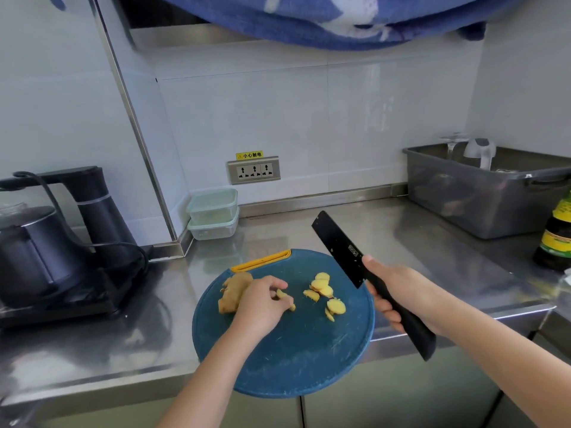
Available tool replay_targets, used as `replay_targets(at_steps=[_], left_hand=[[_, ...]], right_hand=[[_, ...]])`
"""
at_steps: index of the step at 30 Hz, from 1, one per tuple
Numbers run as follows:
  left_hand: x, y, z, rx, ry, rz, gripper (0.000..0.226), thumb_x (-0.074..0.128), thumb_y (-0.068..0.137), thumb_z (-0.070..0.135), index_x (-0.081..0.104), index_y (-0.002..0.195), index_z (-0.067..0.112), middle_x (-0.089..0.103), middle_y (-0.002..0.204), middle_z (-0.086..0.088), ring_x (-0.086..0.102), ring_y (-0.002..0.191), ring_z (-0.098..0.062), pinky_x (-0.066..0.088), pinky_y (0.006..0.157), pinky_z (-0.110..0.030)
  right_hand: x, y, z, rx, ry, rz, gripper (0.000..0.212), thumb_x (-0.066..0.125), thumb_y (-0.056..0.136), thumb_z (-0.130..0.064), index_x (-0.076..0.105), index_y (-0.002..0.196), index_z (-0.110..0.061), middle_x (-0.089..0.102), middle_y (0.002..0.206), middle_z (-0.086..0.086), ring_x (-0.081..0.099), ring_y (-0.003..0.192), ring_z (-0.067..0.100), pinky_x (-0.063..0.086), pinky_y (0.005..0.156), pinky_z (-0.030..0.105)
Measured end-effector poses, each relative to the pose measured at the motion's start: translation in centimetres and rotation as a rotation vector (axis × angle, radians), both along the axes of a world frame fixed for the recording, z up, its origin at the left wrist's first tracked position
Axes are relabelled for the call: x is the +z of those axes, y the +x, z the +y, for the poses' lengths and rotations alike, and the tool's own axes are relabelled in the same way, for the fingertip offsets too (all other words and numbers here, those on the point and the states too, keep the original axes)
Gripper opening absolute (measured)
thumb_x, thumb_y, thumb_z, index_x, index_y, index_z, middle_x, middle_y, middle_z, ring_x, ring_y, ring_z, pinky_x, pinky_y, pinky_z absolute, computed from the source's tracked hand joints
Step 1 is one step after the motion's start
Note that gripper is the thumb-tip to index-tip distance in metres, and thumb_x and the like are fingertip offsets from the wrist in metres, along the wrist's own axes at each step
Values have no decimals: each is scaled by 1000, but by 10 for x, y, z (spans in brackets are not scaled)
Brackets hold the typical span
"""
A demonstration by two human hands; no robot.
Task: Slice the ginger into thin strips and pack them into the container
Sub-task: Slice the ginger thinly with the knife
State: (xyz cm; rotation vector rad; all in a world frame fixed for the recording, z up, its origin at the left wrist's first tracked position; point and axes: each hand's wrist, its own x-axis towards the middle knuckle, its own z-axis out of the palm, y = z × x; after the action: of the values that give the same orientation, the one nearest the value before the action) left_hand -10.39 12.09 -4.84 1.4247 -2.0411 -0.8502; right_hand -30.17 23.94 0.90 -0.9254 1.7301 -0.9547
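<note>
Head view: on the round blue cutting board (pixel 287 350), the left hand (pixel 262 302) pinches a ginger slice (pixel 282 294) just beside the ginger root (pixel 233 290). More cut slices (pixel 324 290) lie to its right. The right hand (pixel 398 299) grips the black cleaver (pixel 336 245), blade lifted. Two stacked containers (pixel 213 213) stand on the steel surface (pixel 417 242) by the wall.

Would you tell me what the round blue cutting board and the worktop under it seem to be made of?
Round blue cutting board: likely plastic, matte, scored with pale knife marks. Grey worktop: apparently stainless steel, brushed, showing blurred reflections.
</note>
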Motion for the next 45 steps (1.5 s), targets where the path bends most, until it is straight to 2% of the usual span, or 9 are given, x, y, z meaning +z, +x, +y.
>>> replay_targets(at_steps=[9,19,22,24,27,30,35,40,45], left_hand=[[-3,-46,6,-120,108,103,59,80,74,11,56,126,19,55,115,8,58,95,-5,50,87,-26],[44,3,-18,52,-162,-48,33,66,87,29,62,120,23,62,117,4,62,94,-13,44,73,-23],[41,27,-28,102,-42,-86,38,69,87,26,56,123,21,50,83,12,46,61,-2,34,48,-5],[35,37,-28,150,43,-158,18,69,86,34,53,95,29,43,70,14,43,59,-3,35,49,-10],[24,45,-31,143,122,-204,54,74,78,41,51,120,17,60,99,5,56,91,-15,43,76,-24],[20,52,-33,116,125,-189,85,82,70,22,37,142,16,50,136,-5,51,118,-20,40,92,-25],[20,59,-24,41,116,-108,77,82,67,8,46,133,25,49,118,1,51,103,-13,40,62,-10],[16,61,-5,-76,186,-68,73,87,60,24,50,122,37,56,122,3,57,103,-10,50,87,-27],[4,36,34,35,47,-80,61,78,70,43,43,117,27,50,112,12,51,94,-3,38,68,-15]], right_hand=[[-10,-20,12,-38,44,7,51,38,95,-59,45,75,-12,40,49,2,33,38,16,30,39,23],[-25,3,26,274,121,122,54,35,95,-60,44,72,-13,40,48,1,33,35,16,30,37,20],[-28,7,29,348,172,136,55,34,95,-62,43,68,-15,40,49,1,33,36,15,31,37,22],[-27,8,26,335,176,139,55,34,95,-62,43,68,-14,40,49,1,34,36,15,31,37,22],[-27,11,17,244,181,150,54,33,97,-58,44,70,-13,39,47,1,33,34,15,32,36,20],[-26,14,3,161,183,197,53,34,98,-56,44,72,-11,40,45,2,34,32,17,32,38,19],[-20,30,-9,116,192,179,52,36,98,-55,42,70,-12,40,44,3,33,32,17,30,37,17],[-20,57,-10,147,163,214,51,36,97,-55,44,73,-11,42,48,4,36,33,16,33,37,19],[-26,71,-6,177,125,262,51,33,98,-55,43,76,-10,40,49,4,35,32,16,33,35,19]])
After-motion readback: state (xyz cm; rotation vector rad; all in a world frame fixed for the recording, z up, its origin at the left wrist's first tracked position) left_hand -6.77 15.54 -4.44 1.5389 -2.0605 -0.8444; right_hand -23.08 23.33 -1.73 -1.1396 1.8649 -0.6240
